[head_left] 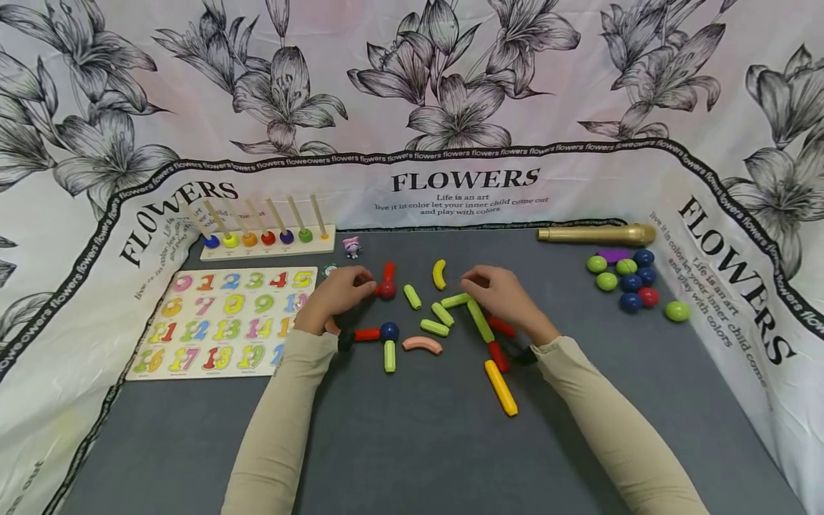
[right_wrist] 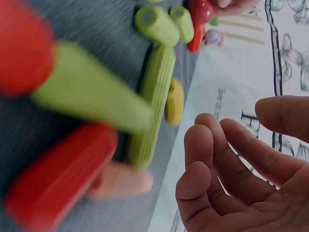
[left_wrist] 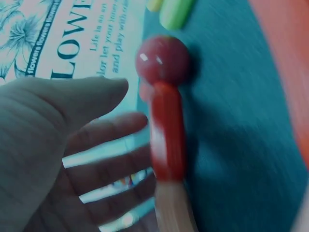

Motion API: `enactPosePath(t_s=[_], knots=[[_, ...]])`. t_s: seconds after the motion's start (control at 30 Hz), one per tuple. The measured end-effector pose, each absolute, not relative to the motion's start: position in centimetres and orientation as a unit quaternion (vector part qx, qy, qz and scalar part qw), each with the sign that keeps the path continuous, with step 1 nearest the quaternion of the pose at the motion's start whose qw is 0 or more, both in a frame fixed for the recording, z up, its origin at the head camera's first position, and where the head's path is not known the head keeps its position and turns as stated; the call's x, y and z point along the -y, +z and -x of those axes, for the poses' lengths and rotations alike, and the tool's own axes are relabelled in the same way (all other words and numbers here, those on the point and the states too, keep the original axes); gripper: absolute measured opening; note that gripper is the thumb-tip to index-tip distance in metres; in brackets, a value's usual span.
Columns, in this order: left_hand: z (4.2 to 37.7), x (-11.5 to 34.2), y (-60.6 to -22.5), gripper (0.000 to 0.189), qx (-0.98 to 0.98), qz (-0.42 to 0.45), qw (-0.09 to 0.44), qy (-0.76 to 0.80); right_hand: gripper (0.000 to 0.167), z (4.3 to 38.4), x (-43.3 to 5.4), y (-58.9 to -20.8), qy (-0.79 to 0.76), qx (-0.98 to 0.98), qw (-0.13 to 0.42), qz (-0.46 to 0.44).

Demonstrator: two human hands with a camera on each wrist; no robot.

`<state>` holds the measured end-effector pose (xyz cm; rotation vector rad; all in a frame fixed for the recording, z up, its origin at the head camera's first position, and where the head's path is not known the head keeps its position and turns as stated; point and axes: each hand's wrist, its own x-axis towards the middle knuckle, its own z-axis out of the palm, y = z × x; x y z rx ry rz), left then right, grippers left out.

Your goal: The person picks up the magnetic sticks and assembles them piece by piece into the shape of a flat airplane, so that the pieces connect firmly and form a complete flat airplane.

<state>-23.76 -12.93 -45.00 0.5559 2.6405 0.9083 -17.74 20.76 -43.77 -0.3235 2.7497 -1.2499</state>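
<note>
My left hand is beside a red ball joined to a red stick. In the left wrist view the thumb is apart from the spread fingers, and the red ball and stick lie just past the fingertips, not gripped. Loosely bent, the fingers of my right hand hold nothing in the right wrist view. It hovers by the end of a light green stick. Another green stick meets a red stick. A dark blue ball joins a red stick and a green one.
Short green sticks, a curved yellow piece and a curved pink piece lie between the hands. A number board and peg stand are left. Far right are a gold microphone and several balls.
</note>
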Motion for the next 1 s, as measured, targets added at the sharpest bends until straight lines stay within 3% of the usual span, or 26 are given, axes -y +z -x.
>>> enactPosePath(t_s=[0.27,0.57,0.83,1.0], knots=[[25.6,10.6,-44.5,0.054,-0.917,-0.091,0.199,0.333,0.036,16.8,-25.4,-43.8,-0.381,-0.922,0.038,0.06],[26.2,7.8,-45.2,0.045,-0.934,0.001,0.171,0.314,0.034,16.0,-32.1,-43.2,-0.337,-0.941,-0.028,0.019],[26.6,7.8,-45.4,0.034,-0.918,-0.007,0.164,0.362,0.026,14.6,-38.6,-43.3,-0.267,-0.956,-0.119,0.013],[26.9,8.3,-45.5,0.032,-0.9,-0.01,0.186,0.394,0.028,14.7,-41.1,-44.1,-0.226,-0.966,-0.127,0.015]])
